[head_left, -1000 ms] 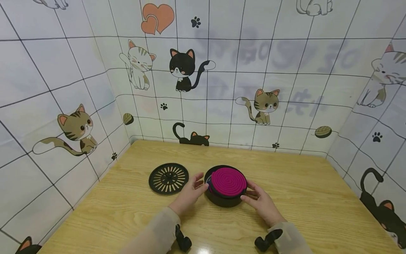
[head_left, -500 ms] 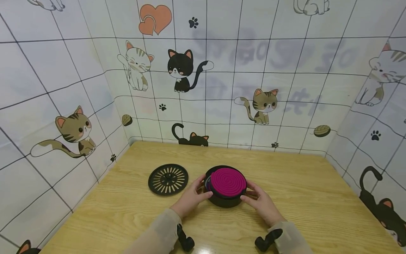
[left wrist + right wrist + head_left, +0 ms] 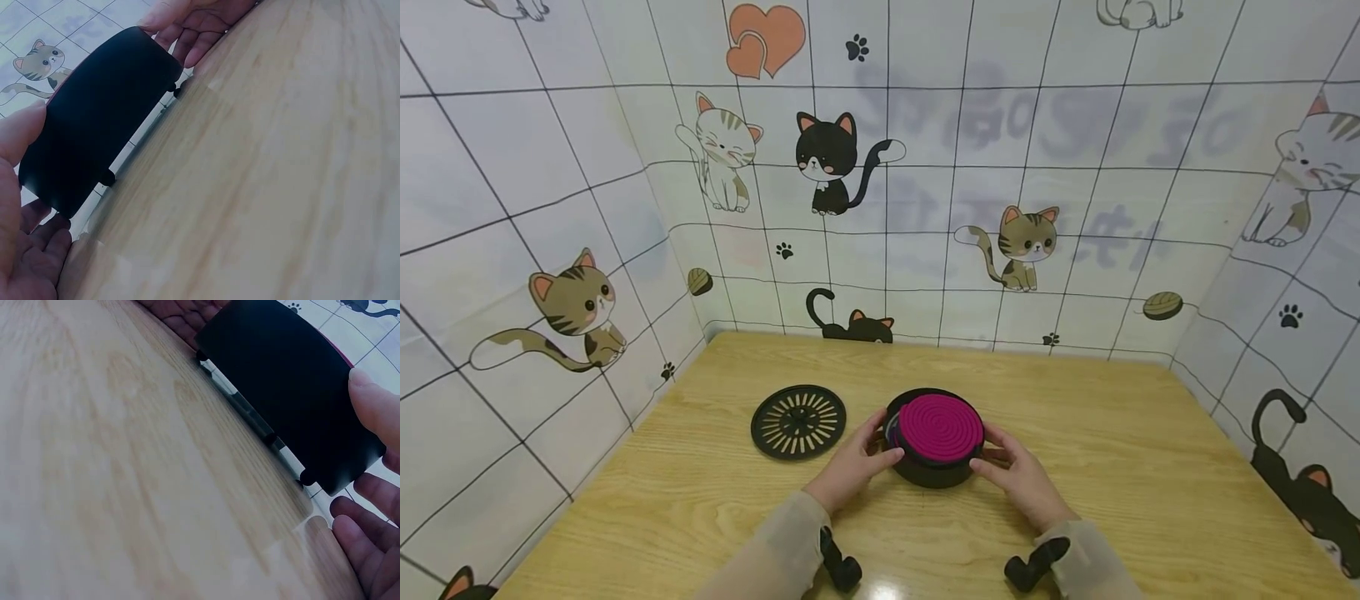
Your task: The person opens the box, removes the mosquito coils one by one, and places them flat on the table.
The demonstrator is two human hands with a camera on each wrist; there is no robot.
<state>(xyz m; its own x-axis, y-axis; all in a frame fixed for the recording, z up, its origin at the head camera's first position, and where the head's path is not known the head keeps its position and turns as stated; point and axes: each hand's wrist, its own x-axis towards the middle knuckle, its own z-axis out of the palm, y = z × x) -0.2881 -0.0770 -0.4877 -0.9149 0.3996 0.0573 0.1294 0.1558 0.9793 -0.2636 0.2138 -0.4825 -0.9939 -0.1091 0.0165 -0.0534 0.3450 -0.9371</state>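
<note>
- By the head camera, the table [image 3: 1112, 433] is viewed from above, forward and down, well back, with the patterned wall [image 3: 925, 192] across the upper half.
- By the left wrist camera, the black container [image 3: 100, 119] is viewed low and close, slantwise, at upper left.
- By the right wrist camera, it is viewed likewise, at upper right.
- Its near side is shared by all views.

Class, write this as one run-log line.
left grip: holding black holder | right grip: holding its opposite side | magenta mosquito coil: at holder mouth | slotted lid: on table beside holder
</note>
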